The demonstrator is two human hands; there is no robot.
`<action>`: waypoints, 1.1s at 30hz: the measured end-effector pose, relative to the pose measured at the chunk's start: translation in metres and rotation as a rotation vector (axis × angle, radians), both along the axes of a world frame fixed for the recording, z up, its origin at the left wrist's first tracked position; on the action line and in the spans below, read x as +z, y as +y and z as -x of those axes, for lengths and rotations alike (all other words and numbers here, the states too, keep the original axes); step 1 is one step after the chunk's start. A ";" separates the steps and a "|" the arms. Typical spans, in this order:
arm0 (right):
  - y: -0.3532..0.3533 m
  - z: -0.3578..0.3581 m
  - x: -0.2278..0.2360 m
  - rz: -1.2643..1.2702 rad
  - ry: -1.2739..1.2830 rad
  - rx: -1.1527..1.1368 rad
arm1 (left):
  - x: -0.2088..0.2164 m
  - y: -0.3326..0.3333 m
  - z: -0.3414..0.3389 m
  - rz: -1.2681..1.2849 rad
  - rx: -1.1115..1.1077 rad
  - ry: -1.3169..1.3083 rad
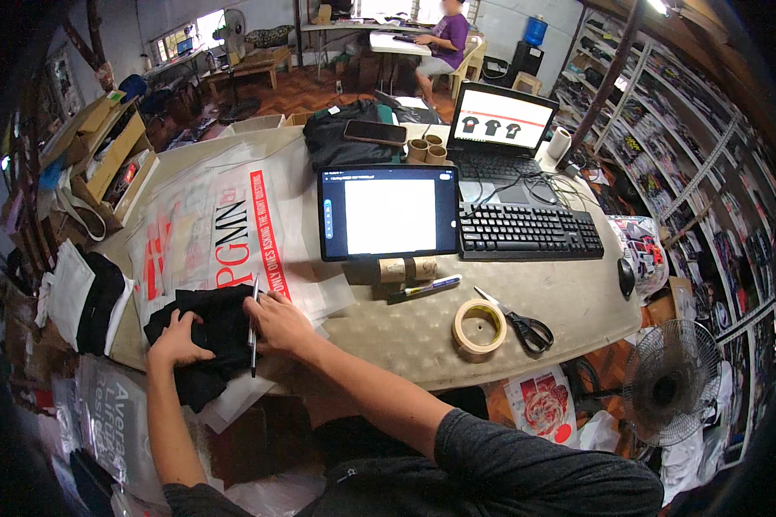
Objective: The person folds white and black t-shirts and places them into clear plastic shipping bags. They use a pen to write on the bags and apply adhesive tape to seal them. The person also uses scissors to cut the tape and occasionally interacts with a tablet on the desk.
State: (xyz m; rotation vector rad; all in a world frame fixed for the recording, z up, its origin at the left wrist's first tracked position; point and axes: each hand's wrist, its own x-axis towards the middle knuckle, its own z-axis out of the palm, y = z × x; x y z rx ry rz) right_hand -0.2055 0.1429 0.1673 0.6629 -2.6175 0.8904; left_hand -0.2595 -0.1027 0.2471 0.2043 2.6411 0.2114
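A folded black garment (224,320) lies at the table's left front, partly over printed clear plastic bags (207,207). My left hand (179,341) rests on it with the fingers spread and the thumb apart. On the garment's right side, my right hand (278,324) has its fingers curled around a slim pen (253,349), dark at its lower end. This pen stands nearly parallel to the garment's right edge. How the right fingertips meet the cloth is hidden.
A lit tablet (389,213) leans on cardboard tubes (408,269). Masking tape (479,327), scissors (530,332), a keyboard (530,233) and a laptop (502,129) occupy the right. White and black garments (86,297) lie at the left edge. A person (448,43) sits far back.
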 end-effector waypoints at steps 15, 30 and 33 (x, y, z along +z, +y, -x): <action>0.000 -0.001 -0.004 -0.019 0.054 0.001 | -0.001 0.002 -0.005 0.031 -0.025 0.062; 0.005 0.003 -0.012 -0.050 -0.041 0.026 | -0.017 0.009 -0.018 -0.040 -0.032 0.263; 0.005 0.002 -0.006 -0.086 0.051 0.017 | 0.008 -0.007 -0.006 -0.366 -0.131 0.157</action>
